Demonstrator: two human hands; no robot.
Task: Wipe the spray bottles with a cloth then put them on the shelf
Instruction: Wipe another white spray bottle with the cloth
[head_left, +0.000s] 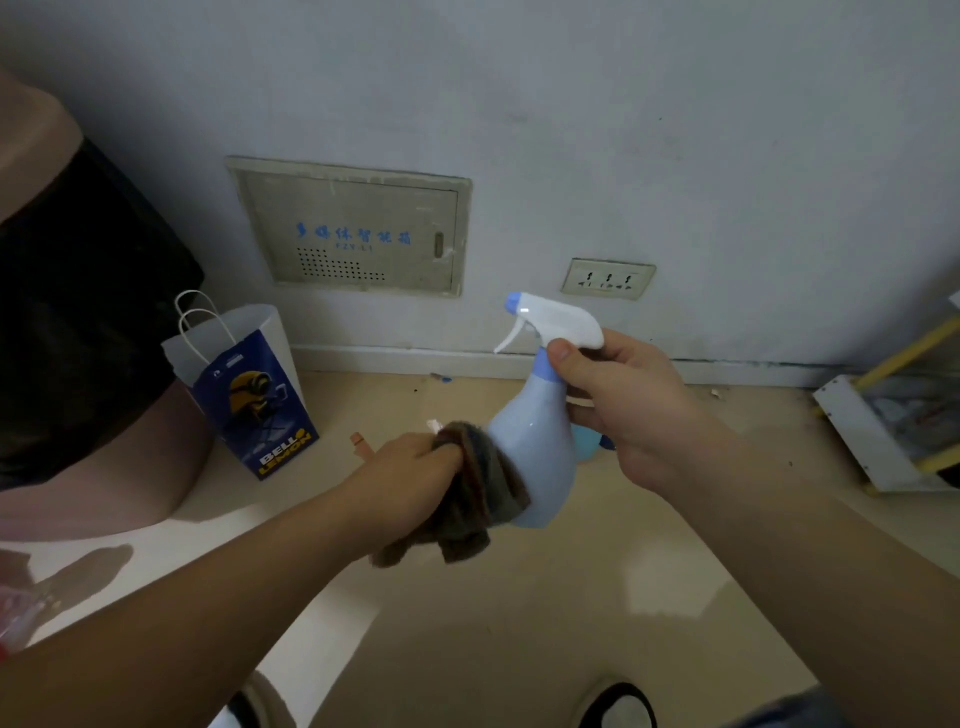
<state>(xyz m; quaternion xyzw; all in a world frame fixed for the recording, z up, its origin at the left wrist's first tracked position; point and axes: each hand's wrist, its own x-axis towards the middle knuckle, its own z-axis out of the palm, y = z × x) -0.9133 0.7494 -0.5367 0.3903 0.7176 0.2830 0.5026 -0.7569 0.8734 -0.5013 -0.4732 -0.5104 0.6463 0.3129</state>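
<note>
A pale-blue plastic spray bottle (535, 457) with white trigger head tilts in mid-air, a crumpled brown-grey cloth (483, 499) pressed against its rounded base.

Dim, bluish light fills the room; the wall (571, 104) is flat grey, darkening toward the corners. Pale glare patches lie on the glossy floor (670, 587), brightest in a strip at left, where a soft shadow falls. A small highlight sits on the spray bottle (535, 452); the dark cloth (483, 493) loses detail. Wide-angle bending curves the skirting (389, 361); everything is slightly soft, the lower-left corner blurred
</note>
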